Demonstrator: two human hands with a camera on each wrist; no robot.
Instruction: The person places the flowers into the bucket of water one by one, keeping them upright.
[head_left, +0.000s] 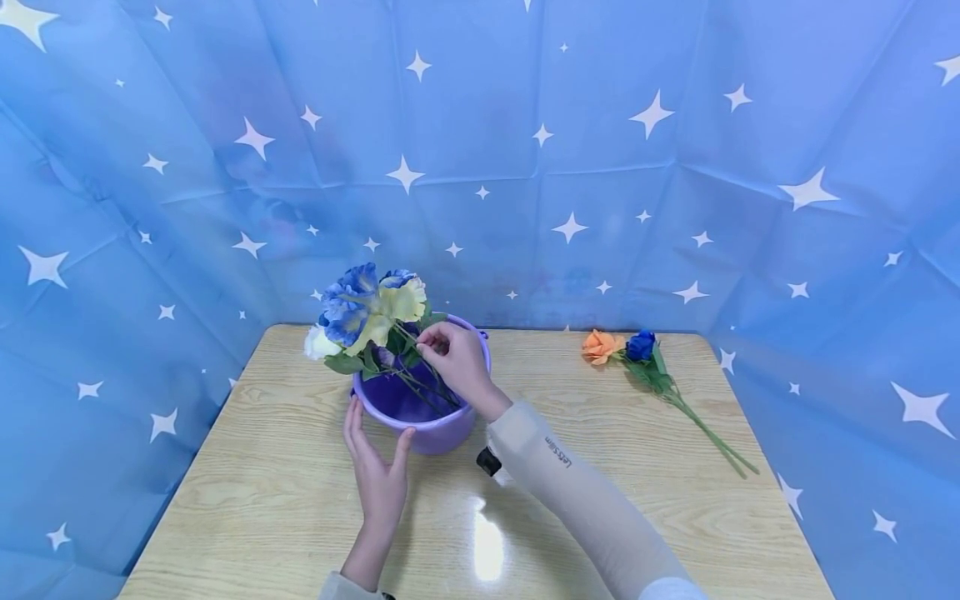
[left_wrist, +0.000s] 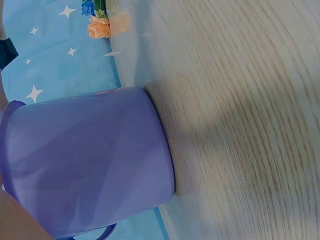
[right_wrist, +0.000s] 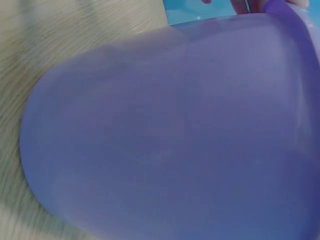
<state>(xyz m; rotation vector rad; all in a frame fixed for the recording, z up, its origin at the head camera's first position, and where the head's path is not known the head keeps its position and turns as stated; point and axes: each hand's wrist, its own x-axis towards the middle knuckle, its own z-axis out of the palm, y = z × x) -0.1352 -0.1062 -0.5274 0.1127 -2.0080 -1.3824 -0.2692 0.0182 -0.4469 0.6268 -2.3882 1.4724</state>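
Note:
A purple bucket [head_left: 442, 435] stands upright on the table, with several artificial flowers leaning out over its left back side. Among them are a large blue and pale yellow bloom [head_left: 349, 307] and a white one [head_left: 321, 343]; their stems run down inside. Over the bucket's opening, my right hand [head_left: 459, 360] pinches a thin green flower stem between thumb and fingertips. At the front left, my left hand [head_left: 378, 475] holds the bucket by its rim, thumb in front and fingers along the side. The bucket wall fills much of both wrist views.
An orange rose [head_left: 602, 347] and a dark blue rose [head_left: 641, 345] lie on the right of the wooden table [head_left: 247, 467], stems toward the front right. A blue curtain [head_left: 480, 125] with white stars hangs behind the table and at both sides.

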